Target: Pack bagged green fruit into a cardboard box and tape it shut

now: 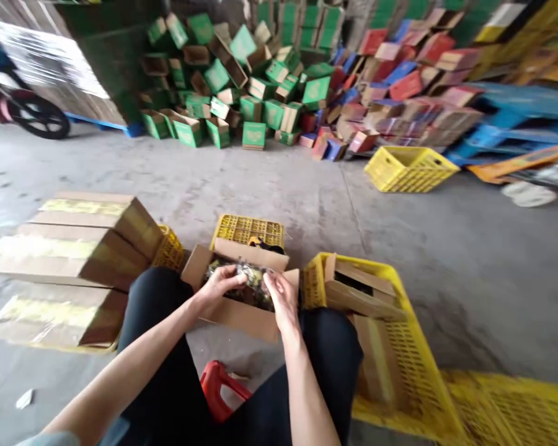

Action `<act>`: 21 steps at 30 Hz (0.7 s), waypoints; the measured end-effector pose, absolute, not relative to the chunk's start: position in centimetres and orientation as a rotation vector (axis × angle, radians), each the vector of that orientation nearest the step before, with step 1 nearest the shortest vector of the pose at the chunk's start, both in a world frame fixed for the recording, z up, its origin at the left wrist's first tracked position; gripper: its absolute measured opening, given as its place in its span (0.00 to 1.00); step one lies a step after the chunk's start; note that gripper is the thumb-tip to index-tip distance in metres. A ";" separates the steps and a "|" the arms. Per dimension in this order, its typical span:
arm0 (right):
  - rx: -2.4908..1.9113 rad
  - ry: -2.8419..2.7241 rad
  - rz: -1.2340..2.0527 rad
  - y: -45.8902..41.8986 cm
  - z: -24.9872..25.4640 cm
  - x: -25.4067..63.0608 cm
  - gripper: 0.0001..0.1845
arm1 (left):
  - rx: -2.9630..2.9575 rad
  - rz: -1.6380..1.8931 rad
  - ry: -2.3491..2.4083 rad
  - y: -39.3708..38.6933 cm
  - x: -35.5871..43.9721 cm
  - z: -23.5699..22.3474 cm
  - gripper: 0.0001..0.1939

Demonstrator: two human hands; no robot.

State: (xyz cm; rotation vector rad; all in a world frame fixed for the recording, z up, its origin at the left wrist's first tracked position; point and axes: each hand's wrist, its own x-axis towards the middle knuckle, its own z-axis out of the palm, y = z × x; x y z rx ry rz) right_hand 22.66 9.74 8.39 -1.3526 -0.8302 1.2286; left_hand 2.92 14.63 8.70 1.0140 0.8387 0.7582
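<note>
Between my knees stands an open cardboard box (246, 319) with its flaps folded out. Small clear plastic packets with dark and yellowish contents (260, 298) fill it; I cannot make out what is inside them. Over the box, a shiny clear plastic packet (252, 274) is stretched between both hands. My left hand (222, 284) pinches its left end with thumb and fingers. At the other end, my right hand (280, 292) is closed on the packet too.
Taped cartons (74, 248) are stacked at left. A yellow crate (400, 347) holding cardboard boxes stands at right, a yellow crate (248, 228) behind the open box. A red plastic object (218, 390) lies between my legs. Green boxes (253, 133) and red boxes (404, 85) are heaped beyond.
</note>
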 end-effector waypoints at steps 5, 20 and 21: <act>-1.382 -0.814 1.184 9.8 8.4 23.1 0.29 | 1.026 0.764 0.777 15.2 3.2 8.2 0.28; -1.460 -0.842 1.171 10.0 8.1 23.6 0.28 | 0.775 0.754 0.719 15.6 3.2 7.6 0.44; -1.435 -0.852 1.170 10.0 8.2 23.5 0.26 | 0.714 0.724 0.739 15.6 3.2 7.5 0.44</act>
